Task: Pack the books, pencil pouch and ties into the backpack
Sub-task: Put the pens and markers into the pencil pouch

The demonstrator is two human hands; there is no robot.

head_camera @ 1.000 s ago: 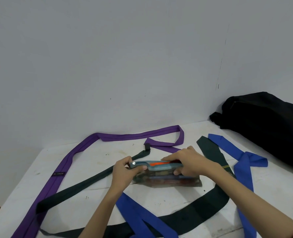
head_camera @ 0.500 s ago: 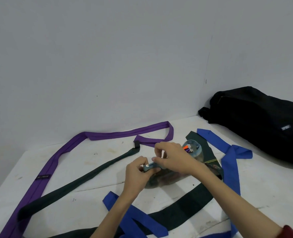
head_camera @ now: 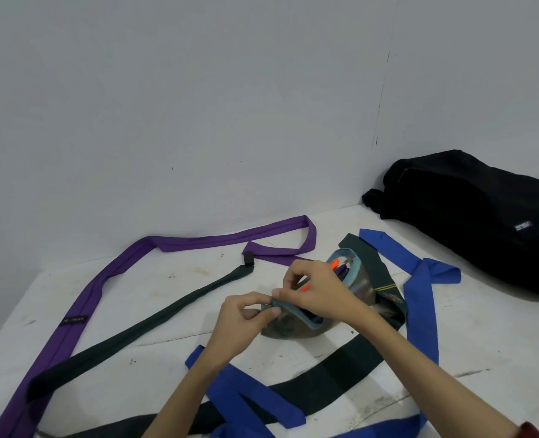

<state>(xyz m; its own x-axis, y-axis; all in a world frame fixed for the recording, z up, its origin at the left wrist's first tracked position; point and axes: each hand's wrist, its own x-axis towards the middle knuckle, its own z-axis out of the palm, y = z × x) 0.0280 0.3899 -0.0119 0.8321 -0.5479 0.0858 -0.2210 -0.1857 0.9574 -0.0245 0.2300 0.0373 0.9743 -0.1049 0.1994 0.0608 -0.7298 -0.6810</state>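
Pencil pouch [head_camera: 340, 298] gapes at counter centre; left hand [head_camera: 246, 314] pinches its zipper end taut, while right hand [head_camera: 318, 289] pinches the rim, backpack [head_camera: 470, 216] at two o'clock.

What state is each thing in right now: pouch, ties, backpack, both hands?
pencil pouch: on the table, mouth gaping open, pens showing inside
left hand: pinches the pouch's near end
right hand: pinches at the pouch's rim
purple tie: lying loose, unfolded
dark green tie: loose, running under the pouch
blue tie: loose, unfolded
backpack: lying on its side; opening not visible
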